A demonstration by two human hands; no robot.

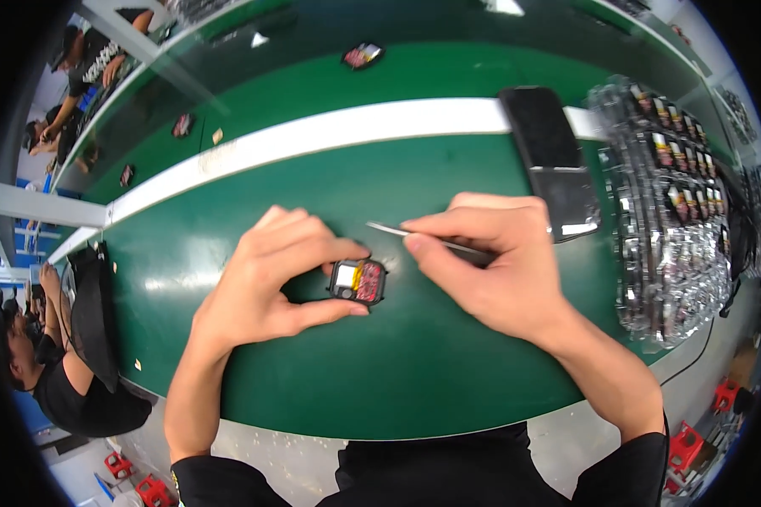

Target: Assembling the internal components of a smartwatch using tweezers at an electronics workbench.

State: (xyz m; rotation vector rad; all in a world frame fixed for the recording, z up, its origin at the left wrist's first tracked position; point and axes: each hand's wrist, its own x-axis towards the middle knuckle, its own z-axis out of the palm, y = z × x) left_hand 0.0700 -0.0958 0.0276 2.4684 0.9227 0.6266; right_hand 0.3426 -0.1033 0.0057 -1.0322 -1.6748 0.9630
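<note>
Between the thumb and fingers of my left hand (266,275) is a small black watch case (358,280), held by its edges. Its inside faces up and shows a white-silver block, yellow tape and a reddish part. My right hand (503,258) pinches a thin metal tool (389,229), which looks like tweezers. The tool's tip points left, above and to the right of the case, apart from it. Most of the tool's rear part is hidden by my fingers.
Clear plastic trays (664,228) with similar parts are stacked at the right. A black phone-like slab (545,135) leans over the white rail (330,122). Beyond it, another case (363,56) lies on a green strip. A person (76,380) sits at the left.
</note>
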